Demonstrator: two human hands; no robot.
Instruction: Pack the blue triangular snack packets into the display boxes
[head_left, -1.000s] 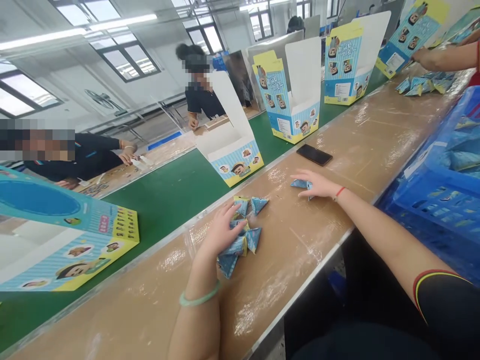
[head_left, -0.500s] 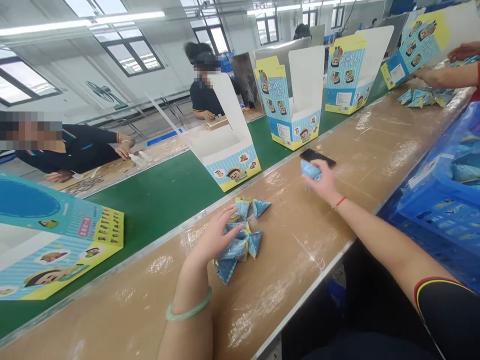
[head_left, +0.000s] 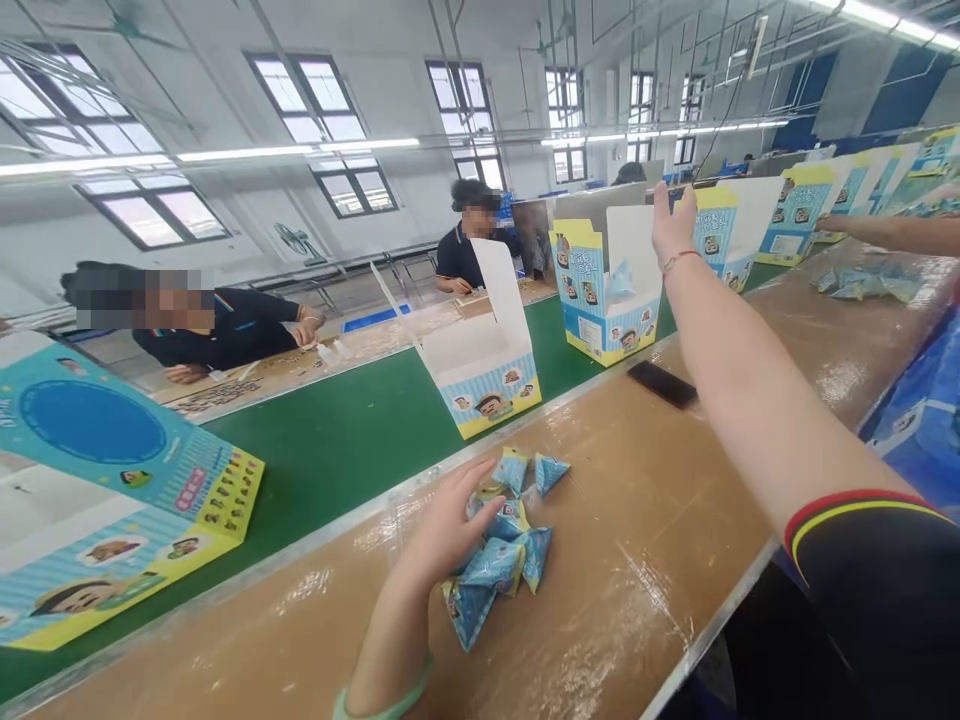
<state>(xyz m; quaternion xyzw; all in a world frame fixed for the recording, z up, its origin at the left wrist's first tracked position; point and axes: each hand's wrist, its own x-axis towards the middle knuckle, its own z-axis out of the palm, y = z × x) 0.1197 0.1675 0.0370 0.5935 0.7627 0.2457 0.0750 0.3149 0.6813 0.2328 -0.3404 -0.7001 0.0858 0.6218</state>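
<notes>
My left hand (head_left: pixel 454 520) lies over the left side of a small pile of blue and yellow triangular packets (head_left: pixel 491 565), its fingers stretched out and touching or just above them. My right hand (head_left: pixel 676 230) is raised beside the open lid of a striped carton (head_left: pixel 634 330), fingers apart, with no packet visible in it. A blurred blue packet (head_left: pixel 621 280) shows at the mouth of that carton, apart from my hand. A black phone (head_left: pixel 662 384) lies on the brown table in front of this carton.
Another open carton (head_left: pixel 491 395) stands on the green belt (head_left: pixel 337 440), and a larger-looking one (head_left: pixel 135 500) is at left. Blue crates (head_left: pixel 919 440) stand at right. Co-workers sit across the belt; another person's arm (head_left: pixel 877 232) reaches in at right beside more packets (head_left: pixel 870 282).
My right hand has moved up and forward from above the table to the carton and let go of the blue packet. My left hand stays by the pile. The view has tilted upward.
</notes>
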